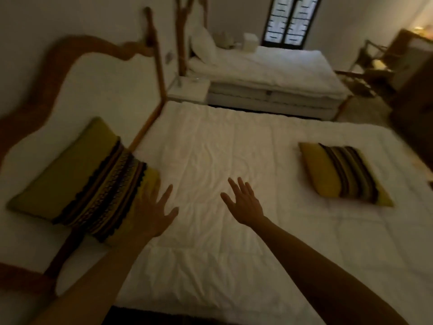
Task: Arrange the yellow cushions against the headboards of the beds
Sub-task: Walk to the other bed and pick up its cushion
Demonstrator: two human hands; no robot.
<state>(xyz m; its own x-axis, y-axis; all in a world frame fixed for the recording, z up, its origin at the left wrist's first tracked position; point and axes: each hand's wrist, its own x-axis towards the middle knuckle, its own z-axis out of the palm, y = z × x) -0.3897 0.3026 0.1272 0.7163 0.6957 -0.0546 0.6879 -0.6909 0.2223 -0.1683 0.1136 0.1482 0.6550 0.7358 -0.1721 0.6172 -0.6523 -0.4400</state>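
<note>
One yellow cushion (70, 177) with a dark striped band leans against the wooden-framed white headboard (98, 90) of the near bed, at the left. My left hand (154, 209) is right beside its lower right corner, fingers spread, holding nothing; whether it touches the cushion is unclear. My right hand (243, 202) hovers open over the white duvet (210, 148) in the middle of the bed. A second yellow striped cushion (339, 172) lies flat on the duvet at the right, far from the headboard and beyond my right hand.
A second bed (269, 73) with a white pillow (203, 45) at its headboard stands behind, across a narrow gap. A white nightstand (189, 90) sits between the beds. Dark wooden furniture (410, 78) stands at the right; a window (290, 19) is at the back.
</note>
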